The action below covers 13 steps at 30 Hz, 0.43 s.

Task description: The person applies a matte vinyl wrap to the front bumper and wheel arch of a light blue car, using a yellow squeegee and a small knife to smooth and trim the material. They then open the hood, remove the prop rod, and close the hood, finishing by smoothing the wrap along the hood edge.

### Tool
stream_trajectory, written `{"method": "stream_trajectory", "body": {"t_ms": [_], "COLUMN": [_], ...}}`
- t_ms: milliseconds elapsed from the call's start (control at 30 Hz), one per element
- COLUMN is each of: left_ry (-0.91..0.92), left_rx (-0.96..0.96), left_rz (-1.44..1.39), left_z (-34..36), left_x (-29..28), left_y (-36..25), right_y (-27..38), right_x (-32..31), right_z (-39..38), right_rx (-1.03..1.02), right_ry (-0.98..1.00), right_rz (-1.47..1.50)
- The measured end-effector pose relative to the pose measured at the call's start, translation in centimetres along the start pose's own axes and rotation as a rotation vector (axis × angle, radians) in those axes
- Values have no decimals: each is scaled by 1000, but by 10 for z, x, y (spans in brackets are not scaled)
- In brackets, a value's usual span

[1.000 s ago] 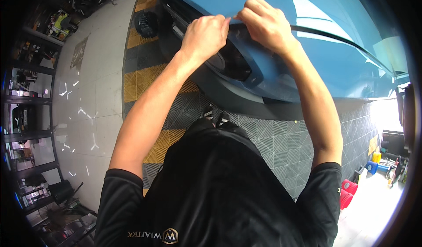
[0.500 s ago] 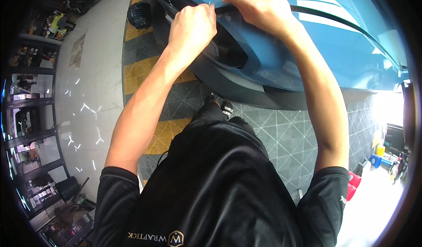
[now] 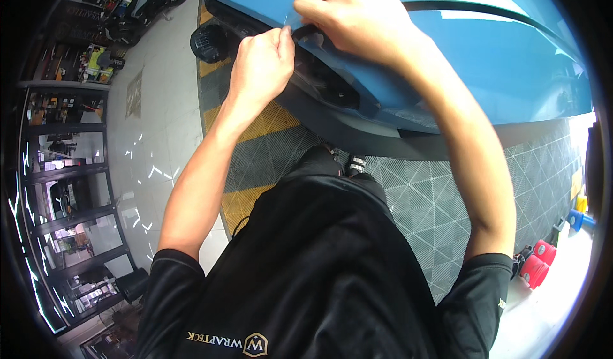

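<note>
A blue car panel [image 3: 460,72] fills the upper right, with a black gap line [image 3: 472,8] running across it. My left hand [image 3: 263,62] is closed in a pinch, thumb up, over the panel's dark lower front part [image 3: 332,88]. Just right of and above it, my right hand [image 3: 357,21] is closed too, its fingers curled at the panel's edge. A faint sliver of thin clear film [image 3: 288,19] shows between the two hands. Both hands seem to grip it, though the fingertips partly hide it.
Grey and yellow floor tiles [image 3: 265,129] lie under the car. A round black object [image 3: 209,44] stands by the car's front. Dark shelving [image 3: 70,148] and a motorcycle [image 3: 150,5] line the left side. Red containers [image 3: 538,263] sit at the lower right.
Both hands have shifted left in view, the left one also slightly down. They are a little closer together. The view has turned, so the shelving and floor sit further right.
</note>
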<state>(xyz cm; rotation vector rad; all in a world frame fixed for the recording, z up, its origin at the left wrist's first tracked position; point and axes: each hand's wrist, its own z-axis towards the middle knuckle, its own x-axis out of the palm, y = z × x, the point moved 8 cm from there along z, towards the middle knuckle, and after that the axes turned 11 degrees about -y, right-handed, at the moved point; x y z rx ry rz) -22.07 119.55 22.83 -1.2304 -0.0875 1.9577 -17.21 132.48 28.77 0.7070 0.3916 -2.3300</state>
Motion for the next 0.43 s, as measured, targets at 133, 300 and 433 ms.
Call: {"method": "stream_trajectory", "body": {"t_ms": [133,300,433], "left_ry": [71,240,292], "left_rx": [95,85,184], "left_rz": [5,-15,-151], "left_z": [8,7,18], "left_x": [-7,-9,-8], "left_y": [-12,-8,-9], "right_y": [39,68,59], "right_x": [-15,65,86], "right_z": [-43,-98,-87], "right_rx": [489,1666,1830], "right_ry": [-318,-485,-647], "right_rz": [27,946,1270]}}
